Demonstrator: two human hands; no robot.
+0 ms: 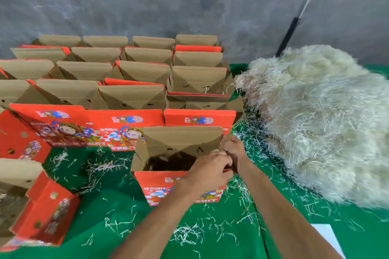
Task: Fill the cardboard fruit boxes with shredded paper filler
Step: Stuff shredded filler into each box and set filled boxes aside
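An open red cardboard fruit box stands on the green floor in front of me, flaps up, dark inside with a little shredded paper at its bottom. My left hand grips the box's right edge, fingers curled over it. My right hand pinches the same right side flap just behind it. A large pale heap of shredded paper filler lies to the right of the box.
Several rows of open fruit boxes stand behind, up to a grey wall. Two boxes sit at the left, one holding filler. Loose shreds litter the green mat. A black-and-white pole leans behind the heap.
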